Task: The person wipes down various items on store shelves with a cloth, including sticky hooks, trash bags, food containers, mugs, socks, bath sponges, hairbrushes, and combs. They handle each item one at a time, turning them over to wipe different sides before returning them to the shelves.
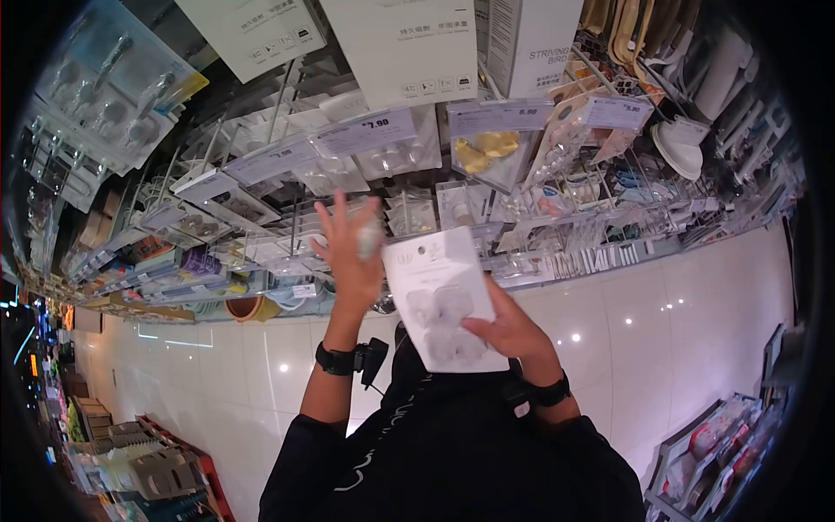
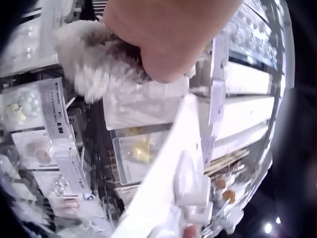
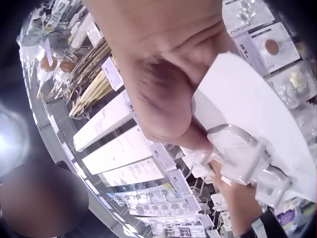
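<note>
In the head view my right hand (image 1: pixel 517 331) grips the lower right edge of a white blister card (image 1: pixel 435 270), thumb across its front. Clear plastic bubbles on the card cover several white hook-like pieces (image 3: pixel 242 158), seen closer in the right wrist view. My left hand (image 1: pixel 350 252) is raised left of the card, blurred, its fingers spread toward the shelf. A fluffy white-and-grey thing (image 2: pixel 94 59) lies against the left hand in the left wrist view; how it is attached is hidden.
Racks of hanging packs (image 1: pixel 409 213) run across in front, with price labels (image 1: pixel 365 132) along their rails. Tall white boxes (image 1: pixel 400 52) stand above. Wooden utensils (image 1: pixel 622 35) hang at upper right. Behind me are tiled floor (image 1: pixel 652 313), a red-edged bin (image 1: pixel 209 478) and another display stand (image 1: pixel 713 452).
</note>
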A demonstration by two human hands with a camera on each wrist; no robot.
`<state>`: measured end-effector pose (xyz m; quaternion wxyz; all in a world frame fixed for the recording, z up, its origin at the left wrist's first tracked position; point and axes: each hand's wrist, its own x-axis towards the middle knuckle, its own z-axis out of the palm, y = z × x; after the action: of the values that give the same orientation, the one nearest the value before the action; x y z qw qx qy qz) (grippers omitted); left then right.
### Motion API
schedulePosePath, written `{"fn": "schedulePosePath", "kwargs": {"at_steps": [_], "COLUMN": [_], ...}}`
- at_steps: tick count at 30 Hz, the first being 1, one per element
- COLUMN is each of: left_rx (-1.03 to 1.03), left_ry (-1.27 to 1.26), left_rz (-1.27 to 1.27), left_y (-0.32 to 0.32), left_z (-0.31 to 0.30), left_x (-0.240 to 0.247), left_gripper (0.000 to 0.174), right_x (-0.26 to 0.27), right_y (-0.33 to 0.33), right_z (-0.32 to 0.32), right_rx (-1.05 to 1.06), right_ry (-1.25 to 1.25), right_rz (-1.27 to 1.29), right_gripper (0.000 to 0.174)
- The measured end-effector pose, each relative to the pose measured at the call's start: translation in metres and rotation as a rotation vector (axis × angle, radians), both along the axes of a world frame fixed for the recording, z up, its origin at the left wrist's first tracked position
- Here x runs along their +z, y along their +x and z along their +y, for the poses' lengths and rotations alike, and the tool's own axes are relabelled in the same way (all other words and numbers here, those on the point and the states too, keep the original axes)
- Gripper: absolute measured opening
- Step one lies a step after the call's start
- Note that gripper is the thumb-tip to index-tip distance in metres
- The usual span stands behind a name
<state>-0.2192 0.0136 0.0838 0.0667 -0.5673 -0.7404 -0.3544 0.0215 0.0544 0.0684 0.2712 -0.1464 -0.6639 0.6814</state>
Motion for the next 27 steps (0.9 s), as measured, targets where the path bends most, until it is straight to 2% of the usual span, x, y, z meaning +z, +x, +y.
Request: {"fn": "schedulePosePath", "kwargs": {"at_steps": [1,2,3,4,5,7,9,11,12,15,17,21,23,25,27], "left_rx": [0.027,0.032,-0.033,-0.103,-0.096,-0.220,-0.202,-0.194,-0.144,-0.143,-0.118,-0.075,-0.085,-0.064,-0.056], "left_ry": [0.191,0.197,0.206,0.214,0.230,0.190,0.134,0.239,0.258,0.239,0.257,0.297,0.322,0.289,0.306], "left_rz": [-0.199,-0.196,-0.727,-1.258,-1.259,-1.373,-1.349,-1.044,-1.017,-0.983,-0.953,-0.841,-0.799,-0.779,-0.771], "left_y": [-0.011,-0.018,-0.020,-0.020,-0.015,0.000,0.005,0.007,0.009,0.004,0.000,-0.010,-0.013,-0.015,-0.018], "left_z": [0.000,-0.003,-0.012,-0.020,-0.026,-0.032,-0.036,-0.035,-0.034,-0.027,-0.018,0.002,0.008,0.012,0.015], "left_x": [-0.007,-0.015,-0.022,-0.025,-0.028,-0.027,-0.019,-0.017,-0.006,0.001,0.004,0.008,0.010,0.015,0.011], "left_gripper": [0.039,0.039,0.035,0.031,0.031,0.027,0.029,0.035,0.040,0.037,0.035,0.030,0.029,0.027,0.026], "right_x": [0.002,0.003,0.000,-0.001,-0.001,-0.002,0.002,0.008,0.009,0.013,0.023,0.024,0.019,0.029,0.044], "right_y": [0.003,0.003,-0.004,-0.011,-0.018,-0.034,-0.045,-0.054,-0.060,-0.073,-0.079,-0.084,-0.084,-0.083,-0.088], "right_z": [0.004,0.012,0.019,0.028,0.037,0.051,0.059,0.066,0.071,0.080,0.084,0.098,0.106,0.106,0.100], "right_rx": [-0.082,-0.153,-0.192,-0.180,-0.168,-0.155,-0.135,-0.155,-0.134,-0.167,-0.157,-0.181,-0.254,-0.212,-0.155], "right_ry": [-0.012,-0.021,-0.037,-0.039,-0.040,-0.039,-0.037,-0.007,0.011,0.043,-0.045,-0.029,0.332,0.314,0.128], "right_rz": [-0.024,-0.059,0.052,0.044,0.037,0.023,0.003,0.031,0.025,0.117,0.160,0.080,0.098,0.109,0.146], "right_gripper": [0.064,0.062,0.059,0.059,0.058,0.057,0.056,0.055,0.055,0.061,0.071,0.077,0.073,0.069,0.068]}}
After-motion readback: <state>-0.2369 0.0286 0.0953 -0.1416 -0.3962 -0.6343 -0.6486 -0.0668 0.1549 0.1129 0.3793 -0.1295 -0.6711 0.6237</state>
